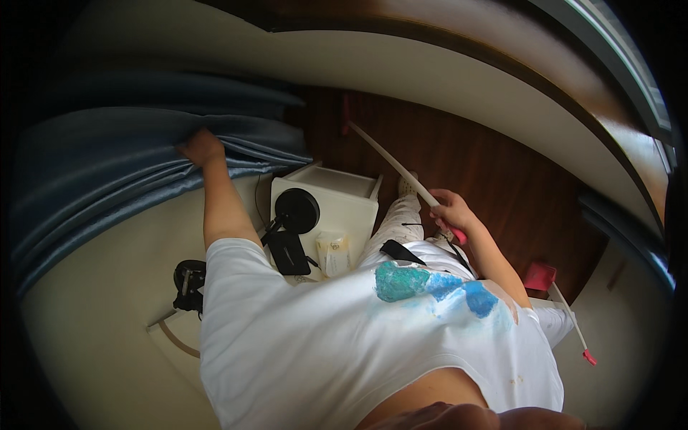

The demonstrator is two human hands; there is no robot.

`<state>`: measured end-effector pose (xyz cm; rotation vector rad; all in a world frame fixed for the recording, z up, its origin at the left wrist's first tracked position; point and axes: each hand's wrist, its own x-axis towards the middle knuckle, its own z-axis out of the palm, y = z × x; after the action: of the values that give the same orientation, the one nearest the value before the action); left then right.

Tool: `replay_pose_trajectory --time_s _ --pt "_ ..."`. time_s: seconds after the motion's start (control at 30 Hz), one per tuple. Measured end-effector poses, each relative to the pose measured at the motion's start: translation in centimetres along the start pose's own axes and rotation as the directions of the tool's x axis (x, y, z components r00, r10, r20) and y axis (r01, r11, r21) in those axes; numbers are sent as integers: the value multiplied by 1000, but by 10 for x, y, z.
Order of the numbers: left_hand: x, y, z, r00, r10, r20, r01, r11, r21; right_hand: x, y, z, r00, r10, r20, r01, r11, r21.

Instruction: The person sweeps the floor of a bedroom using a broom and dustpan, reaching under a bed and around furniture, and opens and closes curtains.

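Observation:
My left hand (203, 147) is closed on the edge of a shiny blue curtain (136, 140), with the left arm stretched out. The curtain's folds bunch around the fingers. My right hand (451, 213) is wrapped round the white handle of a broom (390, 159), close to its pink end. The handle slants away from me to a dark red head on the brown floor, dim and hard to make out.
A white cabinet (326, 179) bears a round black object (297, 210), a flat black object (289, 252) and a pale packet (333, 254). A red dustpan (539, 276) with a long white handle is at the right. A wooden sill (502, 46) curves along the far wall.

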<state>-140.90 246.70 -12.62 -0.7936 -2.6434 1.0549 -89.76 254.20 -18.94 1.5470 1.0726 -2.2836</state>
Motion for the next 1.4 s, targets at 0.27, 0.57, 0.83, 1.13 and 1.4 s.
replay_pose_trajectory --time_s 0.27,0.57,0.83,1.13,1.4 --pt "-24 71 4 869 320 -377 -410 893 -186 -4 50 -76 971 149 -186 -96 960 263" --pt "-85 150 -51 730 543 -414 -678 651 -341 -144 164 -165 898 284 -336 -55 830 555" --pt "-176 190 -87 638 517 -571 -770 406 -492 -208 263 -197 803 352 -481 113 702 703" --pt "-319 220 -63 529 728 -437 -711 99 -696 -259 279 -137 844 218 -489 121 812 571" --pt "-390 214 -27 174 985 20 -581 119 -805 -231 335 -130 887 287 -361 -20 807 591"
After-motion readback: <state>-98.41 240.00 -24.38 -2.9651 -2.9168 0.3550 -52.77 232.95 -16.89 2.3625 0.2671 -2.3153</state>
